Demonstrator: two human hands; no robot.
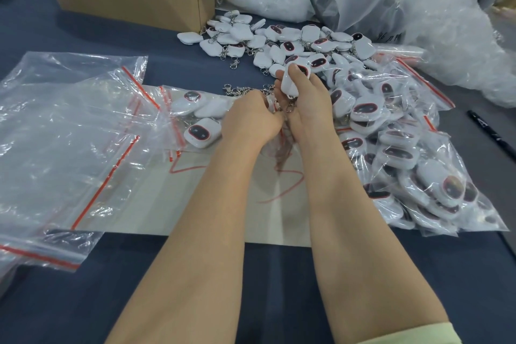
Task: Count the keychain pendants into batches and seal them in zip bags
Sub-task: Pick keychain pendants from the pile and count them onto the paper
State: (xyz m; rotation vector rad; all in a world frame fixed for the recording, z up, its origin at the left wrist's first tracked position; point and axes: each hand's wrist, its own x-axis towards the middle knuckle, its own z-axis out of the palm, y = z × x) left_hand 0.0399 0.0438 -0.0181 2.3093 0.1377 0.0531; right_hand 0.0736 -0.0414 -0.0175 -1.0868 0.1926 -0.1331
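A pale sheet (268,218) scrawled with red lines is laid on the dark blue tablecloth (195,288), and both hands are held over its far edge. A white keychain pendant (289,84) is pinched upright between the thumb and fingers of the right hand (305,103), its clasp hanging below. The fingers of the left hand (251,117) are curled under, close against the right hand; what they clamp cannot be told. Metal clasps (240,90) are seen just beyond its knuckles. A heap of loose pendants (307,45) is spread beyond the sheet. Filled zip bags (405,153) are piled at its right edge, and a part-filled zip bag (195,120) lies on its far left corner. Empty zip bags (69,134) are stacked to its left. A cardboard box (125,5) of pendants stands far beyond, and a black marker (491,134) lies well to the right.
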